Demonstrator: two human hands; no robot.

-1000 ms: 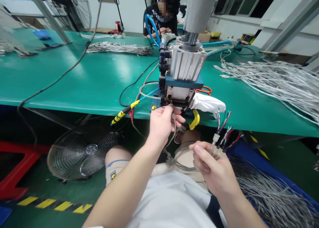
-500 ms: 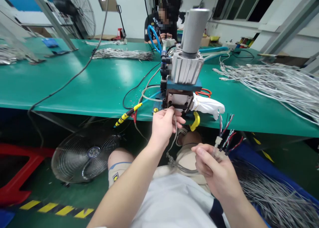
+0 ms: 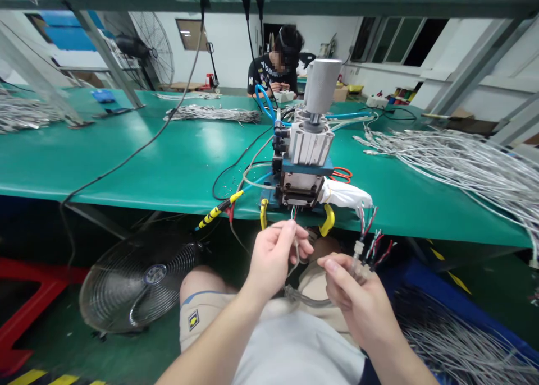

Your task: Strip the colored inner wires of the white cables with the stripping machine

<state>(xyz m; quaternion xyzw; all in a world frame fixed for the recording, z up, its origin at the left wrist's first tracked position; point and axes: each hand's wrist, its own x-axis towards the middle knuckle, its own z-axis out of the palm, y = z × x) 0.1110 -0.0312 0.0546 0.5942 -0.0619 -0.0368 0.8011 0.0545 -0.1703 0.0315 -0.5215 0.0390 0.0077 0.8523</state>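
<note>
My left hand pinches a thin grey cable just below the pneumatic press on the bench edge. Thin coloured wires stick up from its fingertips, close to the press's lower jaw. To the right, my right hand is closed around several cable ends with clear connectors. Stripped red, white, black and green wires fan out above those connectors. A grey cable loop hangs between the hands over my lap.
A green bench runs across. Bundles of grey cables lie on it, one large cable pile at right. More cables lie on blue material at lower right. A floor fan stands at left. A co-worker sits opposite.
My left hand has drawn back from the press, bringing the wire ends into sight below the jaw. The press's upper cylinder now shows a rod beneath it. The view has tilted upward.
</note>
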